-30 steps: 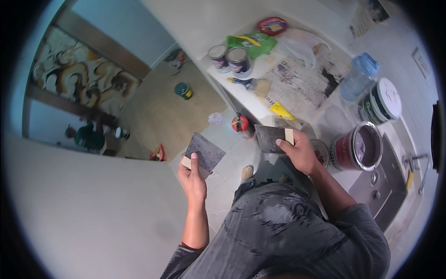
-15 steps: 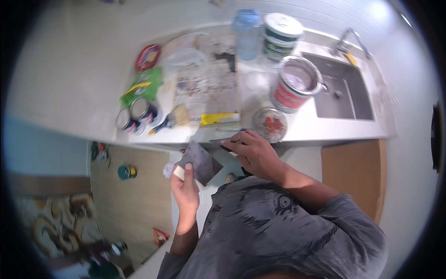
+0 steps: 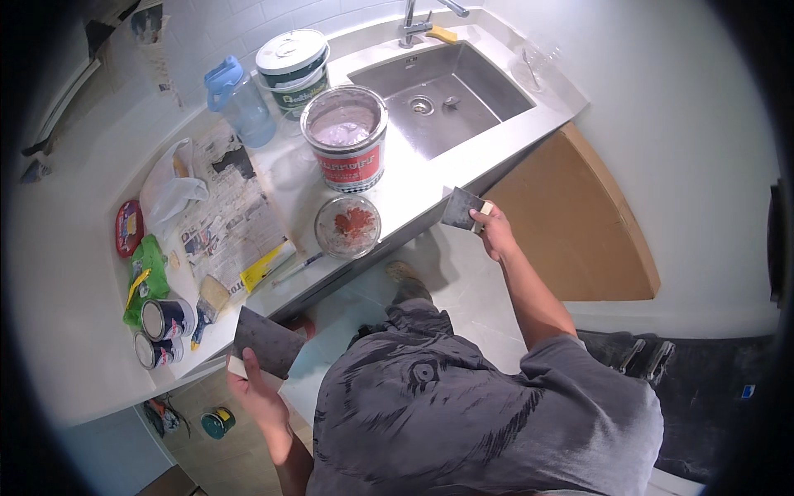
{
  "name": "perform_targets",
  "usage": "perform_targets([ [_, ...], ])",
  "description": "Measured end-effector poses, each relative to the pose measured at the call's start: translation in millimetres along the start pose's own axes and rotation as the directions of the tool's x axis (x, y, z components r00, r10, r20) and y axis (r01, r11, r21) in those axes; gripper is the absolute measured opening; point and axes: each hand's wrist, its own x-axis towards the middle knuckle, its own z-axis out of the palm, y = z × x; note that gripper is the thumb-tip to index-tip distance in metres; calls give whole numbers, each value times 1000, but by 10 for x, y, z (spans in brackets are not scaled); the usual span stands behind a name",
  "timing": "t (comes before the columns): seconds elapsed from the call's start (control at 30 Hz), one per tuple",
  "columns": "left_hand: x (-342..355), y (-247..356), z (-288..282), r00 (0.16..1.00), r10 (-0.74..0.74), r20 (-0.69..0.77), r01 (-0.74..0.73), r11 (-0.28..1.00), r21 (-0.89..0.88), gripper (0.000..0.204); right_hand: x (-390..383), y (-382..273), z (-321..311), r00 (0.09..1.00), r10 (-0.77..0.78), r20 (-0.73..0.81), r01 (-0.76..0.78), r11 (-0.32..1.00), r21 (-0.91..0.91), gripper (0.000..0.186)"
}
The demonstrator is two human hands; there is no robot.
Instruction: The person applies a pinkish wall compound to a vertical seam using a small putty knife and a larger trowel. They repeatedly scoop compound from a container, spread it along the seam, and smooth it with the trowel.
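My left hand [image 3: 258, 390], low by the counter's front edge, is closed round the cream grip of a broad putty scraper [image 3: 269, 343] with a dark flat blade. My right hand [image 3: 496, 231] reaches out by the sink end of the counter. Its fingers pinch the cream edge of a smaller putty scraper [image 3: 461, 208], also dark-bladed. Between the two hands, on the counter, stands an open bucket [image 3: 351, 169] with pale pinkish paste inside. Just in front of it lies a round lid [image 3: 331, 240] with a red-brown patch.
A closed white-lidded tub [image 3: 291, 58] and a blue jug [image 3: 248, 112] stand behind the bucket. Right of them is a steel sink [image 3: 471, 99]. Newspaper [image 3: 223, 207], a wide brush [image 3: 213, 299] and small cans [image 3: 168, 320] occupy the left side. A brown board [image 3: 571, 223] stands beyond my right hand.
The view has swung right toward the sink. My hands, close together before, are now far apart, the right one out to the right. Each still holds its scraper.
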Motion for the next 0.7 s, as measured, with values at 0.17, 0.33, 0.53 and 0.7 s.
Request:
perform_targets([
  [0.17, -94, 8, 40, 996, 11, -94, -8, 1000, 26, 28, 426, 234, -96, 996, 89, -5, -90, 995, -35, 18],
  [0.33, -248, -21, 150, 972, -29, -233, 35, 999, 21, 31, 691, 482, -388, 979, 193, -62, -202, 957, -207, 21],
  [0.53, -253, -144, 231, 968, -45, -248, 55, 998, 32, 31, 456, 323, -1096, 945, 320, -71, -254, 576, -777, 29],
  [0.7, -105, 10, 462, 969, -185, -164, 163, 977, -138, 34, 363, -1146, -408, 895, 347, 280, -178, 853, -490, 38],
])
